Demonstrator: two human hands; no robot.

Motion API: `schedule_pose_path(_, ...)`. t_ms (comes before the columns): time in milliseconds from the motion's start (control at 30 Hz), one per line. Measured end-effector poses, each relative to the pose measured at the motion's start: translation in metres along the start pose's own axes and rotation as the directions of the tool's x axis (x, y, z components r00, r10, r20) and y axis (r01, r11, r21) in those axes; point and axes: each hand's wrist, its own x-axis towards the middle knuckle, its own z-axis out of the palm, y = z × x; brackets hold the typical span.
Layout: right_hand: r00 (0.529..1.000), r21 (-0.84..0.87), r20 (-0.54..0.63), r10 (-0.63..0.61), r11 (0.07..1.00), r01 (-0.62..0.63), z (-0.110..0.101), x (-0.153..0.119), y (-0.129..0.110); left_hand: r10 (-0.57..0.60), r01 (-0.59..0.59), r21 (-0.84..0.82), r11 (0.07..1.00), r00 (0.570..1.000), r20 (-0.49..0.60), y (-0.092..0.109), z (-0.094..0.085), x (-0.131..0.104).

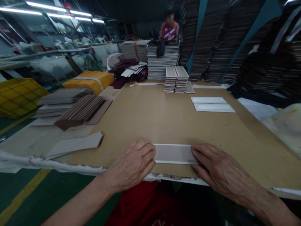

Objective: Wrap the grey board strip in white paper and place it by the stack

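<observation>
A narrow grey panel with white long edges (172,153) lies flat on the tan work board (141,116), close to its front edge. At the panel's left end, my left hand (135,161) is closed, its fingers curled over that end. My right hand (213,166) grips the opposite end, fingers on the far edge and thumb at the near edge. Both ends of the panel are hidden under the fingers. Farther off to the right lie two white-faced strips (213,104), side by side.
Left of the board are fanned brown boards (81,110), a stack of grey boards (63,97) and loose grey strips (76,144). Two piles of finished-looking panels (176,78) stand at the back. Behind them, a person (169,28) is beside a tall stack (162,62).
</observation>
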Motion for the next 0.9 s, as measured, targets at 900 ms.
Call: schedule_pose_path(900,0.986,0.094,0.042,-0.16,0.983,0.155,0.008,-0.019,0.002,0.037,-0.047,-0.142,0.989,0.997,-0.074,-0.031,0.01,-0.021)
